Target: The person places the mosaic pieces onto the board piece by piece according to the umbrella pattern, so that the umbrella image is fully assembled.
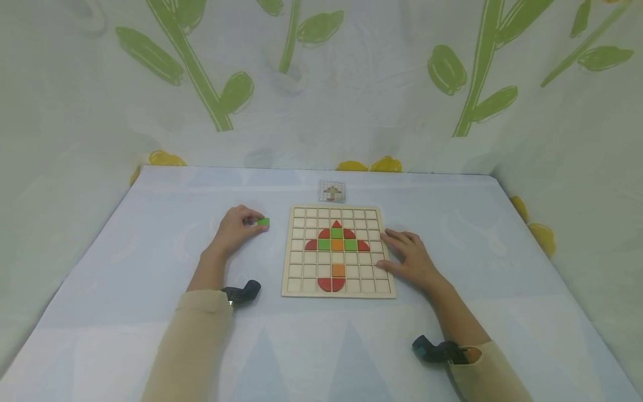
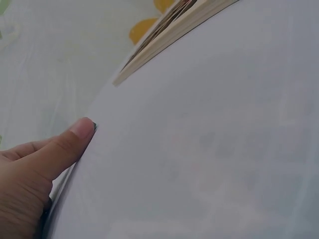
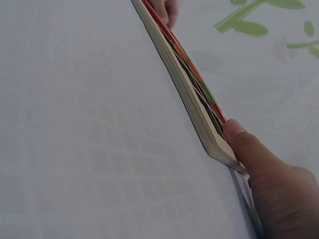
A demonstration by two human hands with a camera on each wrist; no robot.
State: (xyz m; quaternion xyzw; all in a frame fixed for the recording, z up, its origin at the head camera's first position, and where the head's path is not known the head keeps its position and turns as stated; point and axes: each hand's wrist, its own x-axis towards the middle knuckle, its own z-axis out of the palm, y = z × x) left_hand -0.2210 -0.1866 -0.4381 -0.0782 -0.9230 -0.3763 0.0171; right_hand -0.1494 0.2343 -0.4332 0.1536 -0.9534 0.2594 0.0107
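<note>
Between thumb and fingers, my left hand [image 1: 235, 229] pinches a green square block [image 1: 263, 222], left of the wooden grid board [image 1: 287, 268]. In the left wrist view the thumb hides nearly all of that block. My right hand [image 1: 411, 258] rests at the board's right edge, its thumb and fingertips touching the rim. Set in the grid are red, green and orange pieces: a red triangle [image 1: 336, 224] at the top, an orange square [image 1: 337, 245] amid green squares, and another orange square [image 1: 339, 270] lower down above two red quarter-rounds [image 1: 331, 285]. One bare cell lies between the orange squares.
Behind the board lies a small pattern card [image 1: 331, 192] showing a similar coloured figure. A pale patterned cloth [image 1: 311, 346] covers the table. Walls of leaf-printed fabric [image 1: 351, 111] stand at the back and sides. Each wrist wears a black camera [image 1: 244, 291].
</note>
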